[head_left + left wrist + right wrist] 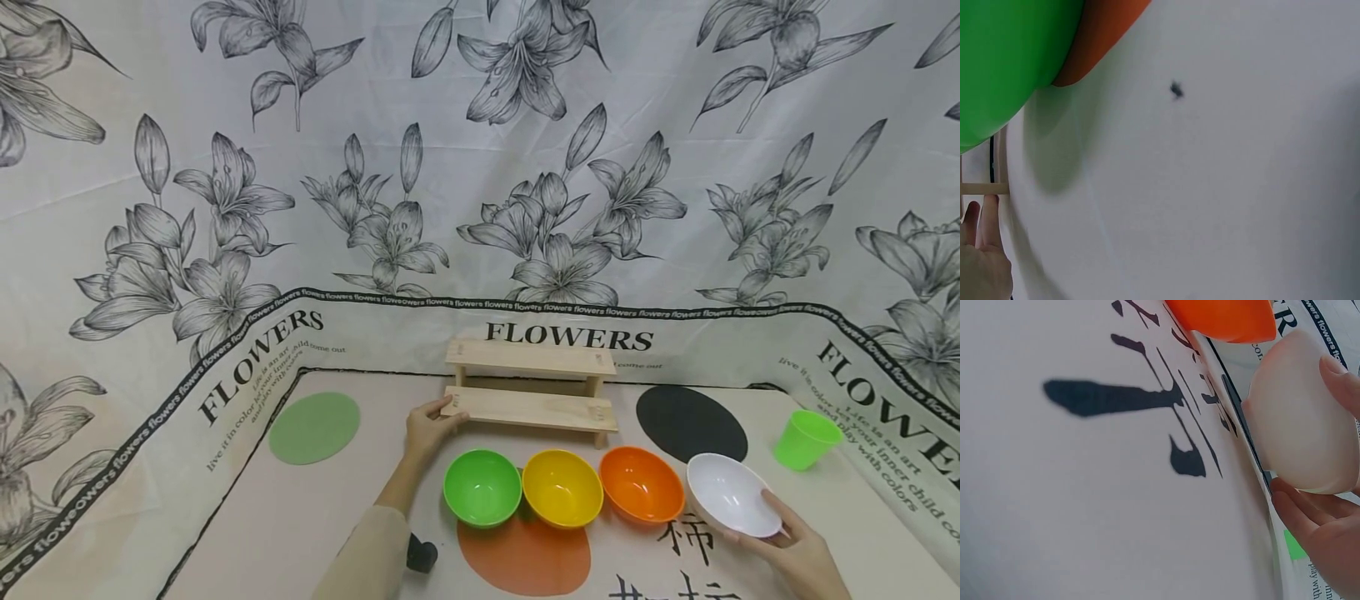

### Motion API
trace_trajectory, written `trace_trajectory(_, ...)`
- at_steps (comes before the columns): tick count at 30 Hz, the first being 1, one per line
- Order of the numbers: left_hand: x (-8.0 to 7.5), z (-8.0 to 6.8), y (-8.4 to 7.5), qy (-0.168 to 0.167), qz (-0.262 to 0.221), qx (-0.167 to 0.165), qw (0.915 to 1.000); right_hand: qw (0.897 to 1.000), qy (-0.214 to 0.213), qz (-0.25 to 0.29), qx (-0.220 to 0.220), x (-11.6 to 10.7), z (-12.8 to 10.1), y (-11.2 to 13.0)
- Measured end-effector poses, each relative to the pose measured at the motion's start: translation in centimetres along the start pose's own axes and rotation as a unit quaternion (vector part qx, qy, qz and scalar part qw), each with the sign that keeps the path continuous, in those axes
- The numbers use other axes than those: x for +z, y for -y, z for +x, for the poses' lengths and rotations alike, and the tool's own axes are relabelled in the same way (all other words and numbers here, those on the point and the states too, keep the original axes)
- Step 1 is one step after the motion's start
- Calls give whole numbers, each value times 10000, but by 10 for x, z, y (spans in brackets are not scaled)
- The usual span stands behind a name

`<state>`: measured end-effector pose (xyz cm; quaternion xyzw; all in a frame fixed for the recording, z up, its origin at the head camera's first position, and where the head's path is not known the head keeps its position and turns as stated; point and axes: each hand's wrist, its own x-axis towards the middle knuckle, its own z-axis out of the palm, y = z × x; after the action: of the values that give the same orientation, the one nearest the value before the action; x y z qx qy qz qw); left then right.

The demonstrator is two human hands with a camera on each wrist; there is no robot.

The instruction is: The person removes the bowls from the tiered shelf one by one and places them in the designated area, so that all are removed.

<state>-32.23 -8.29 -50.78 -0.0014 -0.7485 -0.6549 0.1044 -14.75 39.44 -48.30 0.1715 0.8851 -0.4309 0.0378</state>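
Note:
My left hand (438,414) grips the left end of the lower shelf of a small two-step wooden rack (536,407), thumb on top. In the left wrist view its fingers (984,226) touch a wooden edge (985,187) of the rack. My right hand (783,525) holds a white bowl (731,493) by its near right rim, tilted and just off the mat; the right wrist view shows the white bowl (1300,425) cupped between fingers (1338,378) and palm. A green bowl (482,486), a yellow bowl (562,486) and an orange bowl (641,482) stand in a row in front of the rack.
A green cup (805,437) stands at the right. On the mat are printed a black disc (690,422), a green disc (315,427) and an orange disc (525,557). A small black object (422,554) lies by my left sleeve. A flower-print cloth walls the back and sides.

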Motion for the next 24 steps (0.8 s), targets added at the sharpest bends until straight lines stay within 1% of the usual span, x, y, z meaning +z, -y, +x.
trace_trajectory(3, 0, 0, -1, 12, 40, 111, 9999, 9999, 69, -19, 128, 3, 3, -4)
trace_trajectory(6, 0, 0, -1, 32, 52, 228, 9997, 9998, 35, -49, 211, 5, 5, -7)
trace_trajectory(11, -1, -1, 0, 73, 4, 305, 9995, 9994, 137, -25, 306, 7, 6, -8)
trace_trajectory(19, 0, -1, 1, 72, -23, 258, 9996, 9989, 372, -70, 291, 5, 2, -7)
trace_trajectory(24, 0, -1, 1, 32, -19, 259, 9997, 9988, 416, -16, 263, 5, 1, -3)
